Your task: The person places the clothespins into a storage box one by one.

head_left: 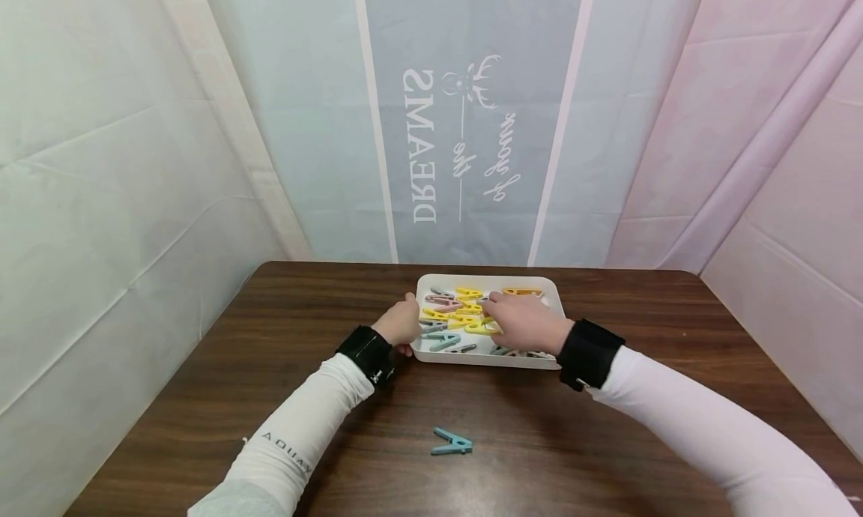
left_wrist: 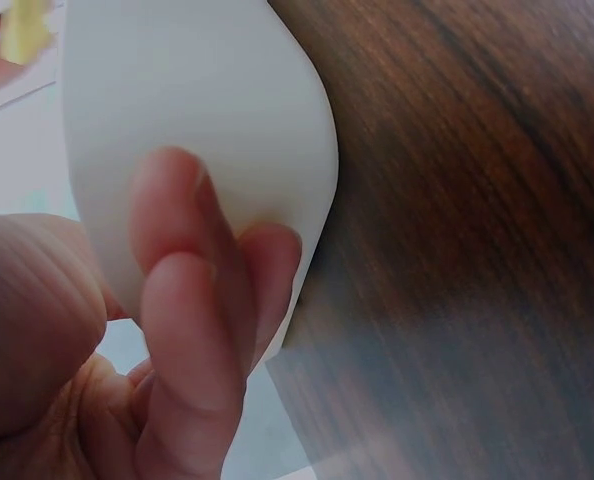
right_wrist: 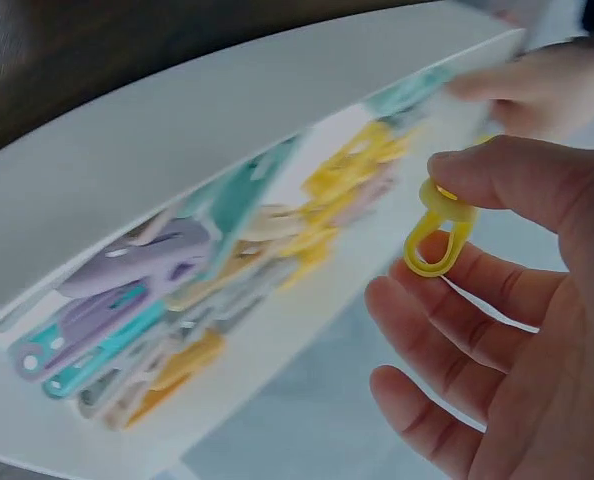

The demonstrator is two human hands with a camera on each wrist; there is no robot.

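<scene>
A white tray (head_left: 485, 360) holding several clothespins in yellow, pink, grey, teal and other colours stands near the table's far edge. At its left end, my left hand (head_left: 401, 324) grips the rim; in the left wrist view its fingers (left_wrist: 189, 300) lie along the outer wall. Above the tray's contents, my right hand (head_left: 529, 324) pinches a yellow clothespin (right_wrist: 441, 220) between thumb and forefinger, the other fingers spread loosely. Several clothespins lie partly hidden under the right hand in the head view.
A single blue clothespin (head_left: 453, 443) lies on the dark wooden table (head_left: 607, 427), in front of the tray and between the forearms. A printed curtain (head_left: 465, 202) hangs behind the table, with pale fabric at both sides.
</scene>
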